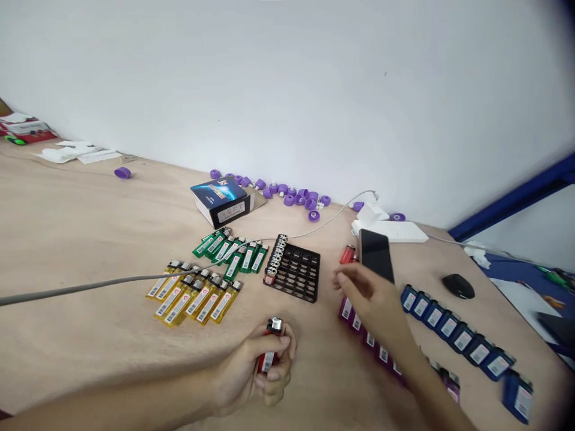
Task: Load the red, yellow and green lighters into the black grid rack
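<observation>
- The left grip (240,371) is closed around a red lighter (268,347), which stands upright with its metal head showing above the fingers.
- The right grip (363,293) is open and empty, its fingers loosely curled above a row of magenta lighters (345,310).
- Bare table (67,239) gives wide room left of the left grip, and a narrower strip separates both grips from the lighters ahead.
- A black plastic rack (294,269) holds lighter heads along its left edge, beside yellow lighters (193,296) and green lighters (229,254).
- A dark phone (376,254) stands just beyond the right grip, with a second red lighter (347,254) at its left.
- Blue lighters (449,326) line up toward the table's right edge.
- Purple caps (287,197) lie along the far edge, against the wall.
</observation>
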{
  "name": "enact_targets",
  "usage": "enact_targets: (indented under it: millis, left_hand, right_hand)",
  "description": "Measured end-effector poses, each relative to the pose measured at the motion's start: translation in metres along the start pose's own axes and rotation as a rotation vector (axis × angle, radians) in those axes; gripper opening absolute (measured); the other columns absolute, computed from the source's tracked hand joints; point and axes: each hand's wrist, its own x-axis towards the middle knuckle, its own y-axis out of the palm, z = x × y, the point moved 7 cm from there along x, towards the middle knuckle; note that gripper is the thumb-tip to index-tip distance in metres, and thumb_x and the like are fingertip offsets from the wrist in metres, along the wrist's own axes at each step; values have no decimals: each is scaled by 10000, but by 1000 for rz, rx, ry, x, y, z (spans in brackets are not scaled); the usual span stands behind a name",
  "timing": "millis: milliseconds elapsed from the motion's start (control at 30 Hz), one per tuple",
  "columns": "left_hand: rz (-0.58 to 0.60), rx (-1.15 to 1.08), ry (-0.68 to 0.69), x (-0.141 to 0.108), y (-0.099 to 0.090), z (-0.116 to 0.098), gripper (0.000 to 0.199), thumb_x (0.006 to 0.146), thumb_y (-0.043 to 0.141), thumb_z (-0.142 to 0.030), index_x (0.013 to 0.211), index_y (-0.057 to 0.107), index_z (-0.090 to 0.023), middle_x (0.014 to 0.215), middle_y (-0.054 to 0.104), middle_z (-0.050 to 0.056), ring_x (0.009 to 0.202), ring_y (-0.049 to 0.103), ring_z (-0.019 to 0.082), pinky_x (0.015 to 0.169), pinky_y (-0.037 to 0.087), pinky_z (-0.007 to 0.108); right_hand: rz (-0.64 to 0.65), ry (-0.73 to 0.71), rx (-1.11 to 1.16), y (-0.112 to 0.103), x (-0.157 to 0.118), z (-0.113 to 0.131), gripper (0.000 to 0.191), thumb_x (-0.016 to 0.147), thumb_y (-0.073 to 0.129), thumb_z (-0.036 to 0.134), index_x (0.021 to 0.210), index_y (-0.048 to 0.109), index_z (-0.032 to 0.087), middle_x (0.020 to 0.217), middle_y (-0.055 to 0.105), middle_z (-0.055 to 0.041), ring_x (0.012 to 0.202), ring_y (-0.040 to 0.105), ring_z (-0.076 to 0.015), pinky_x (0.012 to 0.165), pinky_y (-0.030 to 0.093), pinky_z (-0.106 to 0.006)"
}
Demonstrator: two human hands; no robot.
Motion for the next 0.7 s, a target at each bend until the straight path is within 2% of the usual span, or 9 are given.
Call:
enact_targets:
  millis: [67, 167, 233, 300, 400, 467, 600, 700]
  left_hand:
    - [6, 15, -9, 0, 1, 0, 228, 799, 670, -356, 800, 510, -194, 494, 405, -91, 370, 179, 45, 378, 159, 192]
    - [12, 26, -7, 0, 3, 0, 229, 787, 678, -359, 805, 521, -193, 495, 411, -89, 364, 188, 45, 374, 168, 192]
    - [19, 27, -6, 0, 3, 0, 234, 788, 680, -369, 810, 529, -191, 499, 415, -88, 365, 192, 44, 375, 183, 190]
    - [24, 27, -11, -1, 3, 0, 238, 790, 682, -374, 814, 535, -188, 501, 417, -87, 368, 195, 43, 377, 192, 187]
    - [31, 25, -20, -1, 2, 1, 236, 796, 681, -374, 817, 539, -186, 503, 422, -85, 368, 199, 43, 374, 193, 185]
    - [36, 23, -21, -1, 1, 1, 224, 802, 674, -363, 819, 537, -186, 500, 421, -84, 365, 206, 45, 372, 186, 188]
    - [44, 23, -12, -1, 1, 0, 195, 814, 663, -333, 823, 536, -186, 506, 421, -82, 369, 211, 48, 372, 183, 189]
    - [59, 18, -6, -1, 2, -1, 183, 830, 653, -326, 822, 541, -182, 506, 417, -82, 371, 202, 46, 374, 186, 186]
  right_hand:
    - [-54, -41, -611, -17, 29, -8, 208, 957, 488, 302, 984, 657, 183, 890, 763, -90, 806, 721, -227, 769, 547, -328]
    - [-25, -86, -833, -13, 55, -17, 222, 919, 486, 186, 1039, 660, 116, 990, 753, -186, 1023, 679, -326, 967, 443, -472]
    - [33, -116, -878, 4, 57, -18, 234, 901, 485, 123, 1036, 667, 68, 1027, 741, -241, 1082, 657, -350, 1046, 367, -507]
    - [97, -129, -913, 23, 48, -15, 263, 872, 490, 57, 1067, 662, 19, 1103, 718, -281, 1108, 655, -343, 1061, 369, -456]
    - [163, -122, -921, 39, 31, -6, 354, 868, 485, 20, 1194, 622, 30, 1252, 674, -253, 1173, 637, -311, 1045, 404, -372]
    - [169, -83, -917, 38, 27, 0, 304, 923, 452, 68, 1169, 630, 81, 1197, 703, -215, 1129, 663, -307, 1007, 439, -375]
    - [96, 95, -908, 23, 42, 1, 285, 997, 422, 266, 1103, 616, 87, 962, 721, -242, 906, 721, -388, 762, 526, -442]
    - [102, 172, -848, 23, 61, -4, 275, 942, 510, 238, 1159, 583, 85, 943, 722, -237, 905, 723, -394, 719, 528, -419]
